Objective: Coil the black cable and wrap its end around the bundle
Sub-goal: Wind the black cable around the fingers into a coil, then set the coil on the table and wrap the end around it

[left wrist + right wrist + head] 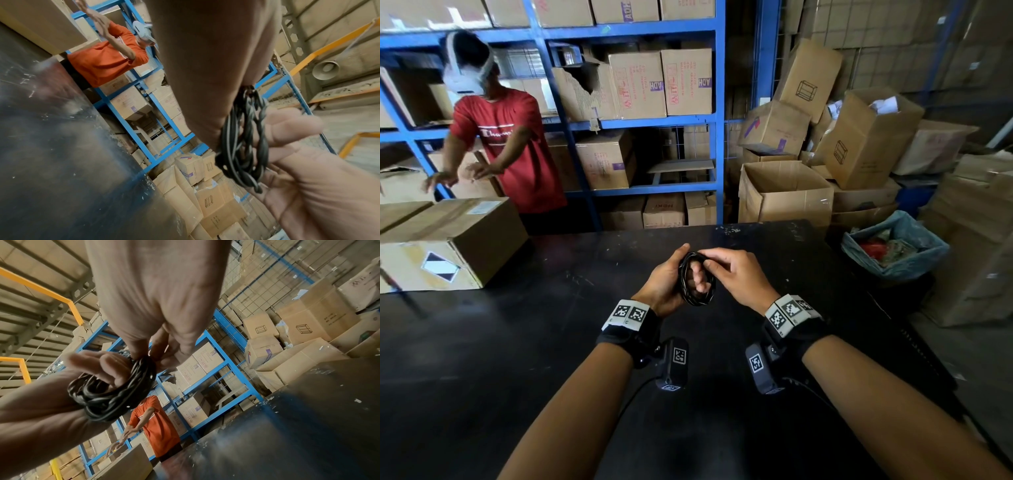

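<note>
- The left hand held the coiled black cable upright above the black table; its fingers passed through the middle of the coil and curled loosely there, while the thumb lay against the coil's far side.
- The right hand met the coil at its top; thumb and forefinger pinched the strands there, the other fingers curled beneath.
- In the left wrist view the cable showed as several loops, some twisted round one another, looped over the left hand's fingers; whether the free end was already wrapped could not be told.
- In the right wrist view the bundle sat round the left hand's fingers, the right hand's fingertips closed on its upper edge.
- Both forearms reached forward over the table, wrists close together, each bearing a black strap with printed markers.
- Beyond the table stood a cardboard box at the left, blue shelving stacked with cartons, and a person in a red shirt.
</note>
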